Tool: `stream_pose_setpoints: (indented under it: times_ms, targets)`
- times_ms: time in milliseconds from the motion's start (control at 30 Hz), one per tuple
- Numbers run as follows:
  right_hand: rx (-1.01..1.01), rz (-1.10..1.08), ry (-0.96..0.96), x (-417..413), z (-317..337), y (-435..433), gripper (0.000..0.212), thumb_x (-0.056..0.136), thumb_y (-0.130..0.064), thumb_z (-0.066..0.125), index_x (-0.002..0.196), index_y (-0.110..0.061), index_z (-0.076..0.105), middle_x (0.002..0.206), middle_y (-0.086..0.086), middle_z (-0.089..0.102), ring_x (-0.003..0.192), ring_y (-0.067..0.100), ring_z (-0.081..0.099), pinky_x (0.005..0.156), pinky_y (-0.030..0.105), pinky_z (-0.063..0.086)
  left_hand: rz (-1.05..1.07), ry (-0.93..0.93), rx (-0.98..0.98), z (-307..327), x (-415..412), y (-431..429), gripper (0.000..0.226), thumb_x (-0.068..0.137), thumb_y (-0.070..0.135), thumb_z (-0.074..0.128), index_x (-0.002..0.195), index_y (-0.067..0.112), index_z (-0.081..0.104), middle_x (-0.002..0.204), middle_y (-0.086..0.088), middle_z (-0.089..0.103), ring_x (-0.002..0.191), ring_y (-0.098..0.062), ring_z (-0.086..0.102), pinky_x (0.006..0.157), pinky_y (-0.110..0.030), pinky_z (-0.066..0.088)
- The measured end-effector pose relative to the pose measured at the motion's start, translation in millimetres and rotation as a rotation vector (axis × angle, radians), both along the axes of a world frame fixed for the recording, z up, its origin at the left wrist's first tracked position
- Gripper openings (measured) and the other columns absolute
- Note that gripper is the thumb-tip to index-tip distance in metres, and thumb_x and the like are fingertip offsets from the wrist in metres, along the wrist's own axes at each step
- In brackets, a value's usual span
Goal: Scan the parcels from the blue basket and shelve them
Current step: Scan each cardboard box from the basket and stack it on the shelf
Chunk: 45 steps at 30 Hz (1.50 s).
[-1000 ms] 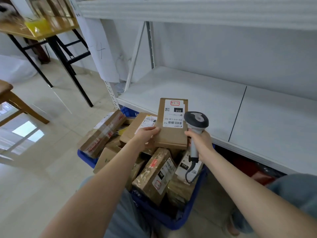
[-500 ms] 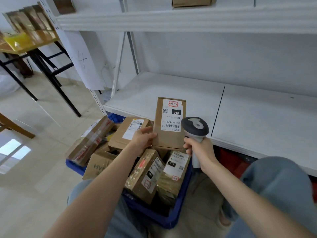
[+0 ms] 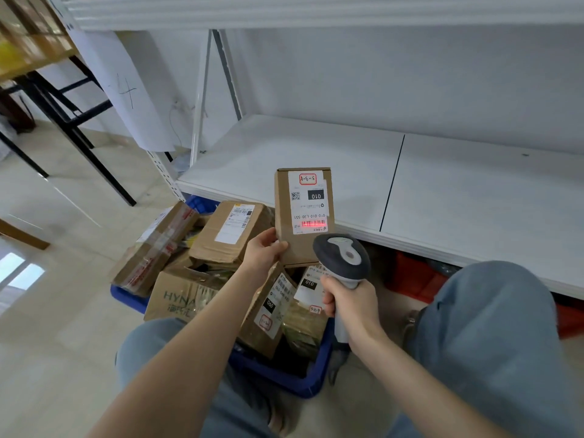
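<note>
My left hand [image 3: 264, 251] grips the lower left edge of a small brown cardboard parcel [image 3: 301, 248], held upright above the blue basket [image 3: 294, 379]. Its white label faces me, and a red scan line glows across the barcode. My right hand [image 3: 350, 301] grips the handle of a grey barcode scanner [image 3: 343, 257], whose head sits just below and right of the label. The basket on the floor holds several more cardboard parcels [image 3: 227, 229].
A white shelf board [image 3: 442, 184] spreads behind the parcel, with another shelf [image 3: 284, 11] above. Red crates [image 3: 410, 279] sit under the lower shelf. My knees flank the basket. A black-legged table [image 3: 79, 121] stands at the left, with a hanging paper sheet [image 3: 126, 90] beside it.
The parcel has risen slightly and stands more upright. A red scan line now lights its barcode. The scanner has shifted a little closer under the label.
</note>
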State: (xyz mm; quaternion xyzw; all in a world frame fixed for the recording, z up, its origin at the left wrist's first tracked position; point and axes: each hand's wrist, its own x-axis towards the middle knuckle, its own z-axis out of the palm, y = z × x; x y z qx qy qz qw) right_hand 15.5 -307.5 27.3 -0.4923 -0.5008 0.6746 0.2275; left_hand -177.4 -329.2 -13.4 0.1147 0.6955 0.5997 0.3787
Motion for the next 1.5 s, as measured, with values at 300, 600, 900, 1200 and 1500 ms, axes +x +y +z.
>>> stream_pose_setpoints:
  times_ms: [300, 600, 900, 1200, 1500]
  targets:
    - [0.046, 0.028, -0.049, 1.3, 3.4, 1.8, 0.021, 0.082, -0.01, 0.064, 0.061, -0.006, 0.062, 0.051, 0.0, 0.058, 0.043, 0.008, 0.051, 0.053, 0.024, 0.044, 0.015, -0.018, 0.013, -2.7, -2.9, -1.0, 0.047, 0.089, -0.002, 0.06, 0.134, 0.009, 0.05, 0.119, -0.006, 0.063, 0.114, -0.027, 0.059, 0.098, -0.045, 0.05]
    - [0.064, 0.048, -0.057, 1.2, 4.5, 0.3, 0.023, 0.082, -0.009, 0.063, 0.059, -0.008, 0.062, 0.05, 0.0, 0.058, 0.045, 0.01, 0.052, 0.056, 0.027, 0.046, -0.004, 0.005, 0.017, -6.7, -7.7, -1.4, 0.049, 0.088, -0.002, 0.06, 0.135, 0.008, 0.05, 0.117, -0.006, 0.064, 0.114, -0.028, 0.059, 0.1, -0.048, 0.047]
    - [0.072, 0.054, -0.043, -0.8, 3.9, 1.7, 0.022, 0.081, -0.007, 0.063, 0.059, -0.008, 0.06, 0.05, -0.001, 0.057, 0.042, 0.009, 0.05, 0.052, 0.025, 0.045, -0.026, 0.005, 0.044, -5.1, -10.6, -0.4, 0.044, 0.089, -0.005, 0.057, 0.131, 0.008, 0.053, 0.113, -0.004, 0.066, 0.11, -0.026, 0.061, 0.093, -0.041, 0.052]
    - [0.192, 0.089, 0.055, -10.3, 40.3, 29.8, 0.01, 0.082, -0.006, 0.067, 0.072, -0.005, 0.066, 0.052, -0.003, 0.061, 0.049, 0.007, 0.055, 0.055, 0.02, 0.047, 0.007, -0.025, 0.146, 38.6, -20.7, -8.0, 0.047, 0.091, -0.004, 0.054, 0.135, 0.01, 0.048, 0.123, -0.007, 0.062, 0.111, -0.024, 0.061, 0.09, -0.039, 0.053]
    - [0.485, 0.086, 0.134, -28.2, 133.9, 54.5, 0.007, 0.077, -0.007, 0.068, 0.079, -0.01, 0.062, 0.065, 0.0, 0.06, 0.062, 0.012, 0.055, 0.063, 0.032, 0.052, 0.052, 0.149, 0.34, 150.4, -29.4, -18.7, 0.026, 0.092, -0.006, 0.054, 0.112, 0.011, 0.051, 0.109, -0.006, 0.064, 0.095, -0.021, 0.063, 0.073, -0.029, 0.053]
